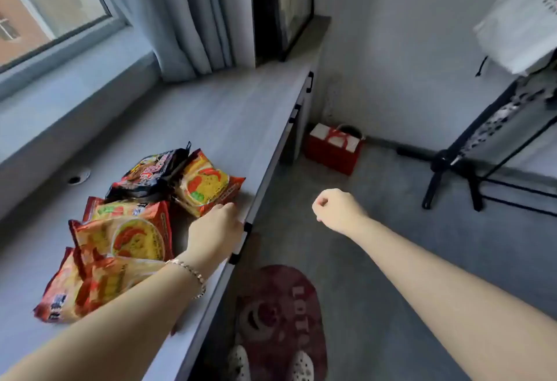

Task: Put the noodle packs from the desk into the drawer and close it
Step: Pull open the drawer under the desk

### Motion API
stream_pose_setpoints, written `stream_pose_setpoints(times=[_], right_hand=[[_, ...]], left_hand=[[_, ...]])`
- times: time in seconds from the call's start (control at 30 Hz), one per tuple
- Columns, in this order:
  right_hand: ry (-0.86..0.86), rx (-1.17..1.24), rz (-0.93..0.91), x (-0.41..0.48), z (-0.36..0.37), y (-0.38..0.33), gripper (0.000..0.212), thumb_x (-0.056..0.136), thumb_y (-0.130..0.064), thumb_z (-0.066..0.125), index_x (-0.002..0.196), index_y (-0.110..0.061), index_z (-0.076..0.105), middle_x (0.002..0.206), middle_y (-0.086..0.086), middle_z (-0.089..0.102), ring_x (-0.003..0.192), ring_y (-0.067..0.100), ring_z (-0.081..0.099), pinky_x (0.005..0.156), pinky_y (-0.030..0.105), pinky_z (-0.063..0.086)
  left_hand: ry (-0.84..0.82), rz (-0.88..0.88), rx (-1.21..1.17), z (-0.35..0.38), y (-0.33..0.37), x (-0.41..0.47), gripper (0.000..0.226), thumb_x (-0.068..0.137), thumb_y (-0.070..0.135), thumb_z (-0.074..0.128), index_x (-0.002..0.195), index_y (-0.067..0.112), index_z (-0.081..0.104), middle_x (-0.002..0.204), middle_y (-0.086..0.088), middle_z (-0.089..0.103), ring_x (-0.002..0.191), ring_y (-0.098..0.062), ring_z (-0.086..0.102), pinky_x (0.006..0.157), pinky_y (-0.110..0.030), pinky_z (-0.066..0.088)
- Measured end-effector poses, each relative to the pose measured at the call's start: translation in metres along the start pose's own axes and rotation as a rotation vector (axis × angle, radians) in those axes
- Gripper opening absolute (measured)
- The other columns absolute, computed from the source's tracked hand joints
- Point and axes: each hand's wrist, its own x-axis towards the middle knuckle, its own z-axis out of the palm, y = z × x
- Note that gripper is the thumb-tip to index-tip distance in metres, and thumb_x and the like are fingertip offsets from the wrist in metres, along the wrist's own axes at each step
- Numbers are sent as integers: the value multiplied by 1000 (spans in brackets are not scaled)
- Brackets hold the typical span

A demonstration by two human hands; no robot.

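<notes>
We have barely begun: all the noodle packs [126,218] lie at nine o'clock on the desk [211,115], drawer [241,242] shut, left hand [215,230] curling over its handle, right hand [334,210] fisted, empty.

We can read only one piece of text: the letters "LOT" in pale print on the dark red rug [280,314] on the floor, by the desk's front edge; the word runs on, but the rest is too blurred for us to make out. The noodle packs [132,230] on the desk carry printing, but we cannot read any of it.
</notes>
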Motion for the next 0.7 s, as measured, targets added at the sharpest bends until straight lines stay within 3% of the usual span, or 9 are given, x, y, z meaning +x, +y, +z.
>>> stream_pose_setpoints(times=[0.17, 0.23, 0.37, 0.53, 0.7], right_hand=[[-145, -117, 31, 6, 62, 28, 19, 87, -25, 43, 92, -24, 61, 100, 4, 68, 89, 29, 61, 72, 28, 44], [-180, -152, 2, 9, 78, 33, 19, 88, -25, 42, 95, -23, 60, 101, 4, 68, 89, 28, 61, 70, 28, 43], [-238, -179, -57, 23, 116, 30, 21, 90, -22, 41, 101, -22, 58, 103, 4, 68, 84, 25, 58, 68, 28, 41], [-278, -188, -280, 43, 164, 13, 30, 92, -14, 40, 119, -13, 52, 130, 6, 48, 109, 29, 52, 85, 38, 48], [-407, -421, -533, 64, 204, -11, 61, 85, -3, 49, 141, -18, 29, 154, 2, 21, 129, 31, 37, 97, 44, 43]], left_hand=[[-108, -40, 124, 54, -28, -15, 25, 91, 23, 43, 111, 11, 52, 118, -10, 51, 108, -30, 49, 77, -40, 48], [-46, -7, 138, 65, -34, -18, 32, 90, 19, 49, 120, 5, 49, 128, -16, 48, 114, -35, 47, 85, -44, 46], [101, 55, 161, 85, -44, -24, 49, 79, 14, 69, 123, -1, 53, 123, -27, 57, 115, -45, 53, 99, -54, 38], [149, 23, 18, 93, -57, -22, 50, 81, 18, 67, 127, 6, 52, 130, -21, 54, 124, -41, 46, 104, -42, 22], [148, 18, -44, 95, -60, -22, 48, 82, 21, 63, 127, 7, 53, 130, -20, 54, 125, -39, 45, 105, -41, 20]])
